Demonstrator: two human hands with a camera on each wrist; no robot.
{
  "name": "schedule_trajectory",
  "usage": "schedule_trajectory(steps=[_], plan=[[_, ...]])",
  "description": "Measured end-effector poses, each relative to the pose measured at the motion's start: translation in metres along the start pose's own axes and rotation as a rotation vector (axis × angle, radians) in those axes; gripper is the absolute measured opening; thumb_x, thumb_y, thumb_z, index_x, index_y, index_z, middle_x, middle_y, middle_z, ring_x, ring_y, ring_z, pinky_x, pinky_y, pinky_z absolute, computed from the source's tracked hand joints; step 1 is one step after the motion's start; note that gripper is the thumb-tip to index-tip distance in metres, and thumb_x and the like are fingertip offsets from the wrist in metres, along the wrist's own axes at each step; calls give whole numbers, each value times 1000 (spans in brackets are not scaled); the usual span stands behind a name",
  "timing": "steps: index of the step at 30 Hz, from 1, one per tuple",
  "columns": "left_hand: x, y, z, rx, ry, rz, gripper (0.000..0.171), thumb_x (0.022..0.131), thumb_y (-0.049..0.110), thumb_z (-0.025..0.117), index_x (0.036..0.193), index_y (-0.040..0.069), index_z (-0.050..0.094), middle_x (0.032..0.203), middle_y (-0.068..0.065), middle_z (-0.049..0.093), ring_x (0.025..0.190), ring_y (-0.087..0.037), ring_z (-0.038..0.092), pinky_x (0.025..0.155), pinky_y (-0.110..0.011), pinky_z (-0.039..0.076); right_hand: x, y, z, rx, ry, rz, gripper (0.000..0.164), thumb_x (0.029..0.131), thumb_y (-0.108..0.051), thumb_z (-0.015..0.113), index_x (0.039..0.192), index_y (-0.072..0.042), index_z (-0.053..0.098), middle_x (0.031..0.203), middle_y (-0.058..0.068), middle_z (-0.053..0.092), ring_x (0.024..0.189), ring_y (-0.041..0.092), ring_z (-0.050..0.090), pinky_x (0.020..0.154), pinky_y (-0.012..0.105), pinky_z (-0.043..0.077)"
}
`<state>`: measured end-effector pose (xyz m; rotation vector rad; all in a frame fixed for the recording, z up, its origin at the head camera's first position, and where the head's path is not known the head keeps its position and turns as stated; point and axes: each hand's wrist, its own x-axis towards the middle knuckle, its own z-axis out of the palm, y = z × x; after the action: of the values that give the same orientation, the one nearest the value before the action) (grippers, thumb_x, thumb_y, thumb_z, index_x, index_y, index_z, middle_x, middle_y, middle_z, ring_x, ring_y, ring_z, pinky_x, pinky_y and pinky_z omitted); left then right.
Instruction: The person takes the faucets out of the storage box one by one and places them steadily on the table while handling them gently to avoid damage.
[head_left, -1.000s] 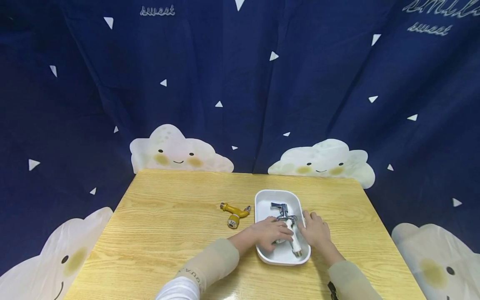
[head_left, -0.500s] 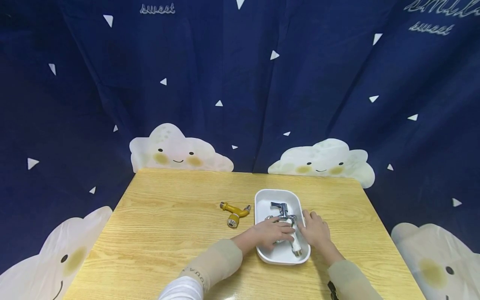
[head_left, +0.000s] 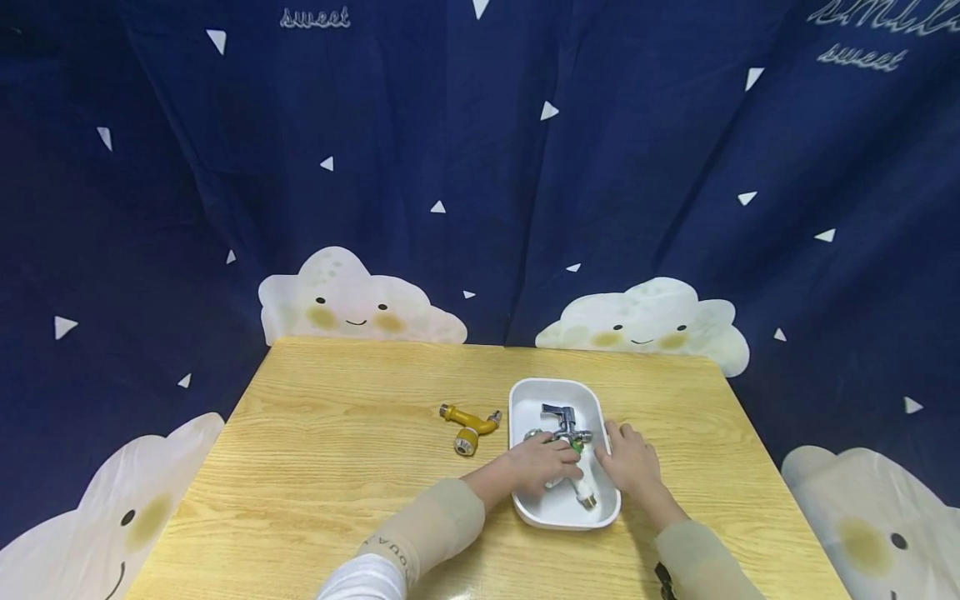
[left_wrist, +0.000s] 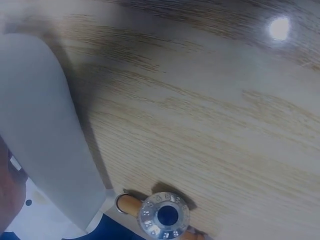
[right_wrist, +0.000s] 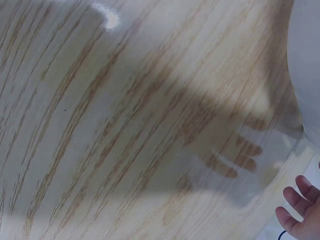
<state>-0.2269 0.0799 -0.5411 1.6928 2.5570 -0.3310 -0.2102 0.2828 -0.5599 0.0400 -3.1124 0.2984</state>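
A white oblong tray (head_left: 567, 523) stands on the table, with a chrome tap (head_left: 567, 423) towards its far end. My left hand (head_left: 537, 467) reaches over the tray's left rim and has its fingers bent over a white tap (head_left: 582, 492), whose threaded metal end sticks out toward the near side. A bit of green shows beside the fingertips; the palm hides the rest. My right hand (head_left: 632, 458) lies against the tray's right rim, fingers extended and holding nothing. In the right wrist view its fingers (right_wrist: 296, 202) show at the lower right corner.
Left of the tray, a yellow tap (head_left: 474, 423) lies on the wooden table (head_left: 360, 433); its round metal end (left_wrist: 165, 216) faces up in the left wrist view. A dark blue curtain (head_left: 420, 150) with clouds hangs behind the table.
The white tap has turned under my left hand, its threaded end shifting slightly left, and a green part has come into sight. My right hand has stayed in place.
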Motion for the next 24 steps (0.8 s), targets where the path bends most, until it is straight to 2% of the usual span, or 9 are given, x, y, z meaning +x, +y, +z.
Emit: schedule_trajectory(steps=[7,14,24], plan=[[1,1,-3,15,-27,-8,74,68,30,75,133,38,41,139,14,34,127,-7,31,103,-34,31,-1,-1,1,1,-2,2,51,87,-34,47,127,-4,43,106,21,50,92,37,51,73,55,44],[3,2,-3,32,-46,-13,72,68,29,75,132,39,42,134,15,37,122,-6,33,101,-30,34,0,1,2,3,-8,9,51,86,-34,47,127,-4,43,105,20,49,92,36,51,72,54,44],[3,3,-6,11,-51,-28,72,70,24,74,134,36,42,138,12,37,123,-7,35,100,-31,35,0,2,3,3,-8,2,48,86,-33,47,124,-5,44,102,19,50,88,34,51,70,53,45]])
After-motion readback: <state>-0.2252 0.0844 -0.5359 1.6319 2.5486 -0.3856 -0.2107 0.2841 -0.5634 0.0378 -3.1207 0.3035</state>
